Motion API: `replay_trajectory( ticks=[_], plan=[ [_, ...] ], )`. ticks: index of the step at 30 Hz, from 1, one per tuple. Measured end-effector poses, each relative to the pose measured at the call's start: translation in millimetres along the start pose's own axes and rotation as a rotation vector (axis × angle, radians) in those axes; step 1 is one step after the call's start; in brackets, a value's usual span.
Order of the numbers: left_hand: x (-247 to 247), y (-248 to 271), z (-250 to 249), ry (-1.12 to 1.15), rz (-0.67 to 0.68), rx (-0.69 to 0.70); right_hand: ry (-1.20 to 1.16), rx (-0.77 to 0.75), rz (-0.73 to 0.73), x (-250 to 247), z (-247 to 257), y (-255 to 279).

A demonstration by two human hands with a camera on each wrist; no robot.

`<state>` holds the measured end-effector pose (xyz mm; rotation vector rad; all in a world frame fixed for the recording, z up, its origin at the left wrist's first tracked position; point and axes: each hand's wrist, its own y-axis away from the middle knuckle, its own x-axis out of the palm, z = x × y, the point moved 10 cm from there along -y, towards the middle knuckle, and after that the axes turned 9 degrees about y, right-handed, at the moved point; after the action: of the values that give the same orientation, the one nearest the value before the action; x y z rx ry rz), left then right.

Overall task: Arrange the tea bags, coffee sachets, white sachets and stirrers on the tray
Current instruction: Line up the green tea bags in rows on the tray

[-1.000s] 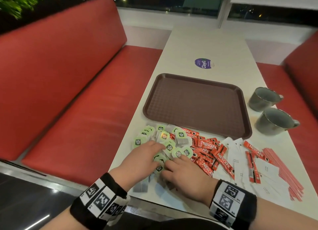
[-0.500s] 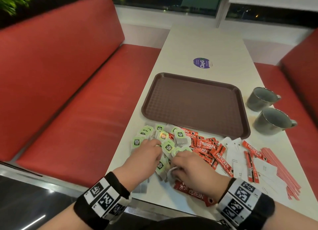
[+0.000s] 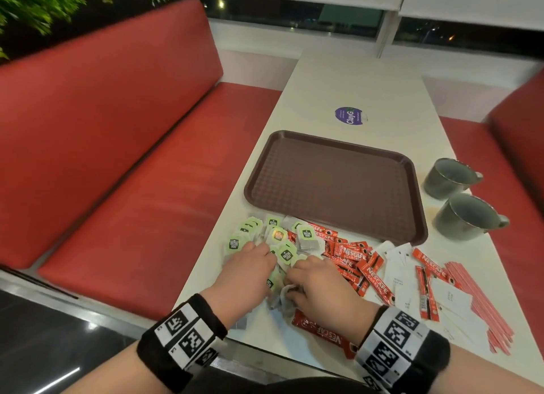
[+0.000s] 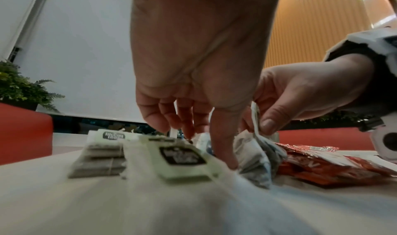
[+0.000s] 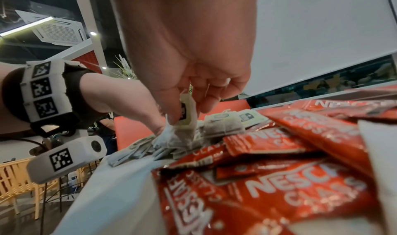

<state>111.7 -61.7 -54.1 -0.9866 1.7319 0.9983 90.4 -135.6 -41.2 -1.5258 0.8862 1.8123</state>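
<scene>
On the left of the worktop [image 3: 347, 81] lies the heap of tea bags [image 3: 273, 240], pale green tags on grey paper pouches, some stacked flat and some crumpled. The left hand [image 3: 247, 271] reaches down into them with fingers loosely curled and fingertips [image 4: 223, 164] touching the worktop among the bags; whether its grip holds one I cannot tell. Just beside it, the right hand [image 3: 319, 287] has a narrow grip, thumb and fingers pinching one crumpled tea bag [image 5: 184, 119] by its tag end. The step in hand looks like gathering the tea bags into a bundle, the first group to go. The next move probably calls for squaring the bags together and carrying them forward to the tray [image 3: 338, 184], which sits bare beyond the heap. Soft pouches and strings may snag or spill from a loose bundle. Further right the red coffee sachets [image 3: 356, 258] overlap the tea bags, then the white sachets [image 3: 403, 278], and the red stirrers [image 3: 477, 299] lie near the right edge, all off the tray
</scene>
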Motion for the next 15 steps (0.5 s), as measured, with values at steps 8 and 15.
replay_trajectory(
  ticks=[8,15],
  plan=[
    [-30.6,6.0,-8.6,0.337,-0.061,-0.07,-0.289,-0.033,-0.071,-20.9,-15.1,16.7],
    [-67.9,16.1,-37.9,0.818,-0.153,-0.075,-0.587,-0.09,-0.114,-60.6,-37.6,35.2]
  ],
)
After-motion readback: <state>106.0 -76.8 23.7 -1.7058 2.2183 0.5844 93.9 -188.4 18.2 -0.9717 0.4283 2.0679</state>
